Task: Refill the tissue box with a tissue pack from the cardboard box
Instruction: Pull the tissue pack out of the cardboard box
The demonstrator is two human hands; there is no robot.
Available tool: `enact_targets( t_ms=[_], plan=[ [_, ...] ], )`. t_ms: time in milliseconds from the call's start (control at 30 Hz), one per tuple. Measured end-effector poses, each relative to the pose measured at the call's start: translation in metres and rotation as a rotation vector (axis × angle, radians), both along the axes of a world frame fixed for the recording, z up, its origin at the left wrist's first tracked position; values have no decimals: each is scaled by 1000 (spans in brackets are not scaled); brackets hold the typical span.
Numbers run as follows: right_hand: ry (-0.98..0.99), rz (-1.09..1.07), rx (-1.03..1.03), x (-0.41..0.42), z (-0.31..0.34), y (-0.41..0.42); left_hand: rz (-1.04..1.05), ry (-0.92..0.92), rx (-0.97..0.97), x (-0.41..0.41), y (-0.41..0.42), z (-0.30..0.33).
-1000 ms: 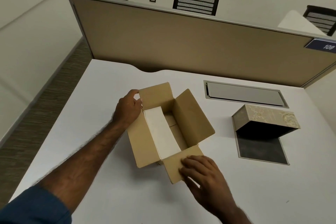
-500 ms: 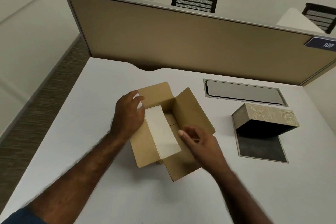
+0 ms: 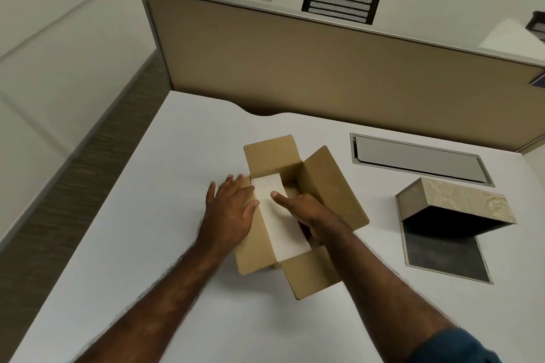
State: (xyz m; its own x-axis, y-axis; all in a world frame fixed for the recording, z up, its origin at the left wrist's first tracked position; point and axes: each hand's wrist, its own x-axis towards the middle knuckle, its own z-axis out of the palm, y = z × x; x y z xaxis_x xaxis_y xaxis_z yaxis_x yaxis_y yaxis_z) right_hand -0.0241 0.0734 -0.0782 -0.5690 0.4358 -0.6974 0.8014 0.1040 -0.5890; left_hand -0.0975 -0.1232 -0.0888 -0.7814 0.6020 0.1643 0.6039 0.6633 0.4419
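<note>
Left hand (image 3: 233, 212) lies flat and spread on the cardboard box's (image 3: 327, 186) left flap, right hand (image 3: 306, 212) reaches inside, thumb on the white tissue pack (image 3: 280, 227), grip hidden.

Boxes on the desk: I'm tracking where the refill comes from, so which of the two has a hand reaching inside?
The plain brown cardboard box, flaps spread open: the right hand dips inside beside the white tissue pack. The patterned tissue box stands apart, untouched.
</note>
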Motion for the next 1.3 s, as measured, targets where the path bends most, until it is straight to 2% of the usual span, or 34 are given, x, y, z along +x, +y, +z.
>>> enact_targets(
  t_ms=[467,967,1300],
  plan=[
    [-36,-60,-74,-7,-23,1,34,-79,82,0,1,-3],
    [-65,-96,-263,-14,-18,3,42,-91,116,-3,1,-11],
    [-22,-68,-123,-12,-29,-1,47,-91,109,-2,0,-11]
  ],
)
